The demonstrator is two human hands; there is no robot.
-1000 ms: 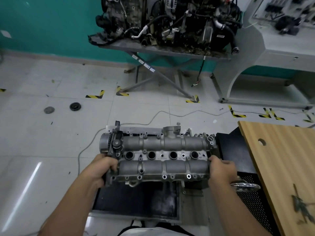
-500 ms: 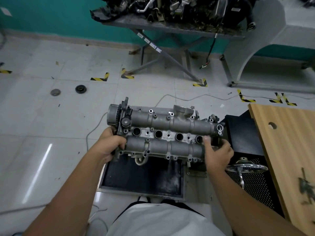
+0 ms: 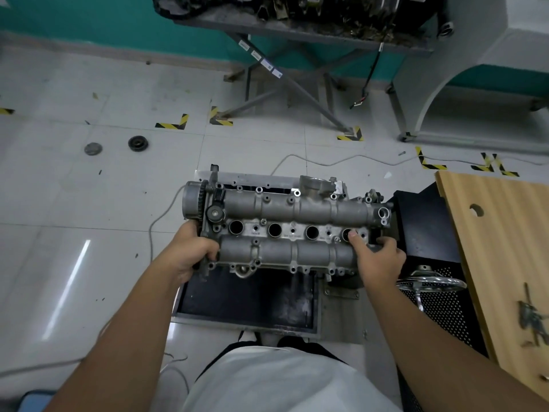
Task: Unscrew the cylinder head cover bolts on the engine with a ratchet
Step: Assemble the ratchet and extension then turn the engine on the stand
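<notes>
Now both hands clamp the cylinder head cover [image 3: 285,230], left hand [image 3: 190,254] at its geared end, right hand [image 3: 377,260] at the other, its long axis running left to right.

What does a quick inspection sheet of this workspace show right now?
Surface: white tiled floor with yellow-black tape marks; black tray under the job.
Job's things: grey cast-metal cylinder head cover, four round holes along its middle; no ratchet seen.
Clutter: two dark round discs on the floor; dark metal bits on the wooden board.
Hands: left hand grips the cover's left end; right hand holds its right end, a finger at the rightmost hole.
Cables: thin grey cable across the floor.
Surroundings: teal wall; engine stand behind.
</notes>
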